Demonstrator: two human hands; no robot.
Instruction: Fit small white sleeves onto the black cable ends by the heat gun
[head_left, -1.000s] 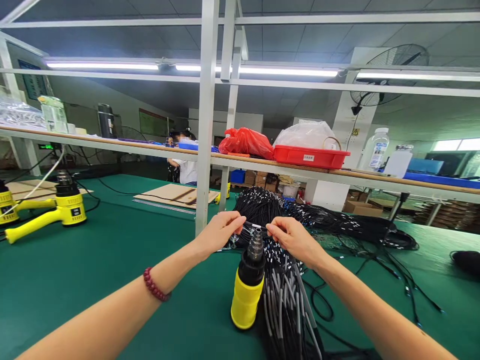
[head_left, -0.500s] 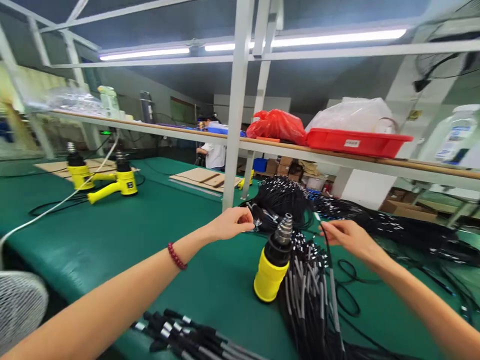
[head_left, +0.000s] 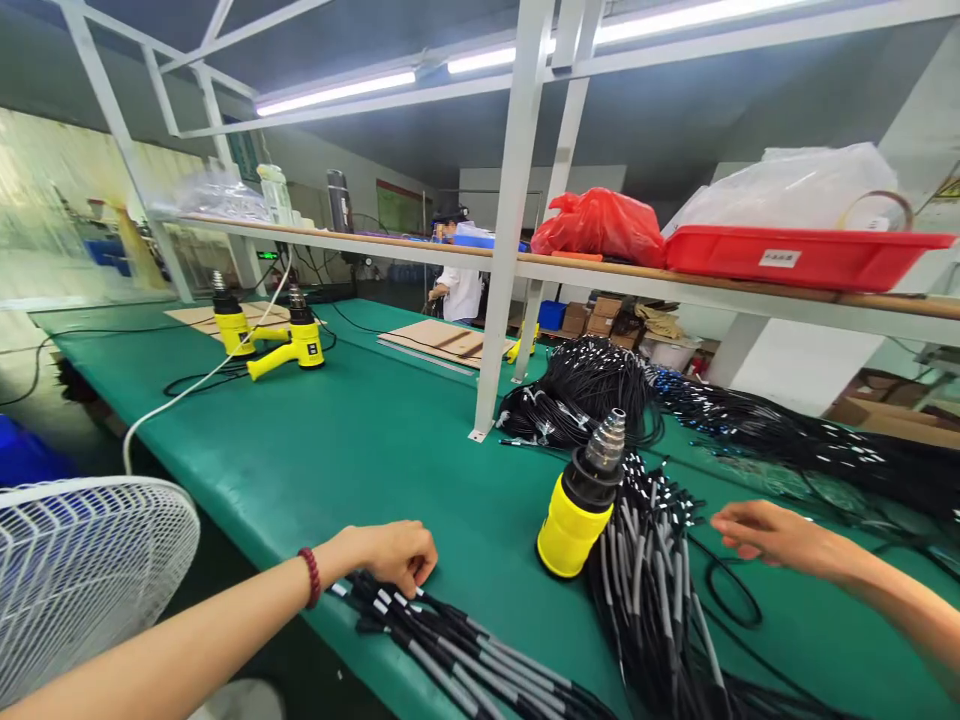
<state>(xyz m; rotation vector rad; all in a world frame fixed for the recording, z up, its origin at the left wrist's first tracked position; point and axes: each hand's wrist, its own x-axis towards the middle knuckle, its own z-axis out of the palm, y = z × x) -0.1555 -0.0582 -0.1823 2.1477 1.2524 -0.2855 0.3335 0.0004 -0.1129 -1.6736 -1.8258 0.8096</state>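
Left hand [head_left: 397,555] is at the near cable bundle [head_left: 480,660] on the front edge of the bench [head_left: 360,430], palm down, fingers bent in over the white-marked ends; can't tell whether it's pinching a cable. Red bead bracelet [head_left: 310,577] on that wrist. Right hand [head_left: 772,535] is in the air on the other side, fingers loosely spread and slightly bent, nothing visible in it, nearest the big cable bundle [head_left: 660,570] and a loose black loop. Both bundles are black with grey sleeves; near one runs from under the left hand toward the bottom of the view, big one sits between the hands. Yellow heat gun [head_left: 574,530] stands on its base just beside the big bundle, metal nozzle pointing up, tilted a bit right in view. Behind it: coiled cable pile [head_left: 592,385] by the shelf post, then a long cable run [head_left: 780,425] off to the right. Two more yellow guns [head_left: 306,345] at the far left of the bench, white fan [head_left: 97,570] near left. Shelf [head_left: 420,250] above carries a red bag [head_left: 600,225] and a red tray [head_left: 802,260]; person in white [head_left: 457,290] in the background
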